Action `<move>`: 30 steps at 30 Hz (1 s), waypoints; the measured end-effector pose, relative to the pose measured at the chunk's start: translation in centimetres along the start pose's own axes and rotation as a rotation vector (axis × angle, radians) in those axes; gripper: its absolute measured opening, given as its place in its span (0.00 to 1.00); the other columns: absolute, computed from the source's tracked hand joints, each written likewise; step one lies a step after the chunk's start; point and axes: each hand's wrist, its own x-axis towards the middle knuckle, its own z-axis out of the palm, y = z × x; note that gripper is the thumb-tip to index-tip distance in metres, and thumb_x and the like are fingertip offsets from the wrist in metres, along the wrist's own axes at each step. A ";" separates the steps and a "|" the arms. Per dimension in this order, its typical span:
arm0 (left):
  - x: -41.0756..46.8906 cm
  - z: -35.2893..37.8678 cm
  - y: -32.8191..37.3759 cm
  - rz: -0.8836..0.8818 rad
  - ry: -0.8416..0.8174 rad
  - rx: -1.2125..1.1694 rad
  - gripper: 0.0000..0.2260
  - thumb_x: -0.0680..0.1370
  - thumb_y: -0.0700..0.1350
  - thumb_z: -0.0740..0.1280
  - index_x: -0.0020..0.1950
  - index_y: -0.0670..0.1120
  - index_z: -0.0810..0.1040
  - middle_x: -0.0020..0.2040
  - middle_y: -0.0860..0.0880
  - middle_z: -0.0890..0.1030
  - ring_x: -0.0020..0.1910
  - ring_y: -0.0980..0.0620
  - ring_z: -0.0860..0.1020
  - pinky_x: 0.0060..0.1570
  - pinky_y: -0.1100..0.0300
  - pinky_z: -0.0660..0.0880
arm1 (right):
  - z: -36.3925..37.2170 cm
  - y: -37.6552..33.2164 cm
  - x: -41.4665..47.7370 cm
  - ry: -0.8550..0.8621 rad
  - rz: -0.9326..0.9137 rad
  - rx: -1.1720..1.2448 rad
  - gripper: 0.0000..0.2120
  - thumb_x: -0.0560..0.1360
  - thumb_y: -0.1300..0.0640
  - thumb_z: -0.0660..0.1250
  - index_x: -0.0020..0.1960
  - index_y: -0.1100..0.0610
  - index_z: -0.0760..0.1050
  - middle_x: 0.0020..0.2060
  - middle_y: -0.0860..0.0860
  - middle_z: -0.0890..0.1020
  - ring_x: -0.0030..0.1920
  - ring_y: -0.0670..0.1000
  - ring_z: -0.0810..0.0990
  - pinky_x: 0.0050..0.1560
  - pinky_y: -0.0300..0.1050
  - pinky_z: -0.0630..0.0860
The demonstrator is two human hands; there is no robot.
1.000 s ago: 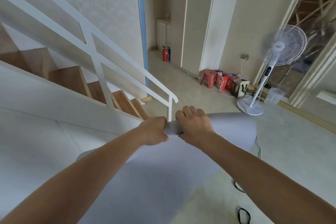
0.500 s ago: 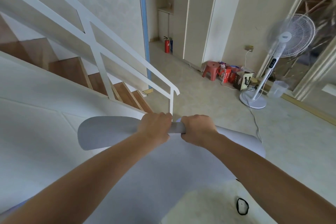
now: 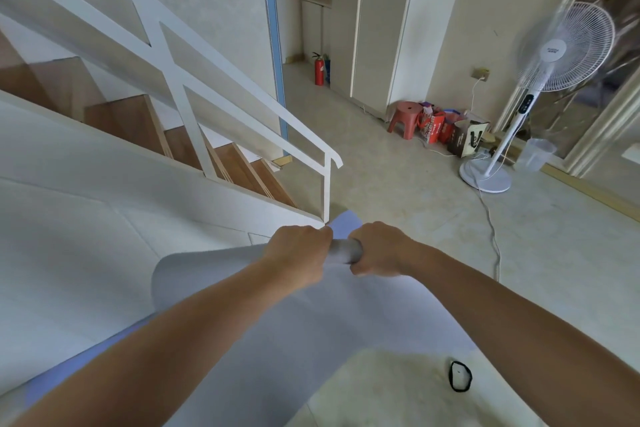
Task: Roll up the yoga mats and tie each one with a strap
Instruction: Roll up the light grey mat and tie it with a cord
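1. Yoga mat [image 3: 311, 340], grey, one, partly rolled. The roll [image 3: 344, 251] flares loose at nine o'clock from the hands, and the unrolled sheet runs back to six o'clock, toward us. We judge it light, soft and springy, apt to uncoil or go crooked if let go. It is best taken across the roll, with the hands spread wider.
2. Left hand [image 3: 298, 253]: curled over the roll and clamped on it.
3. Right hand [image 3: 379, 250]: just beside the left, wrapped round the tight part. A short length of roll shows between them.
4. Strap [image 3: 450, 376], a black loop: on the floor [image 3: 398, 211] between four and five o'clock, apart from the mat, unused.
5. Bags [image 3: 465, 140], by the red stool [image 3: 405, 118] at one o'clock: contents not legible.
6. Translucent tub [image 3: 535, 154], at two o'clock near the fan [image 3: 485, 178]: we cannot tell whether it holds anything.
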 end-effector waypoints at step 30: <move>0.5 1.9 3.0 0.094 -0.159 0.069 0.19 0.74 0.47 0.70 0.61 0.49 0.68 0.52 0.49 0.77 0.51 0.46 0.79 0.42 0.57 0.67 | 3.4 2.8 -0.1 -0.144 0.060 0.054 0.11 0.68 0.51 0.71 0.44 0.51 0.70 0.38 0.46 0.75 0.40 0.50 0.76 0.38 0.45 0.70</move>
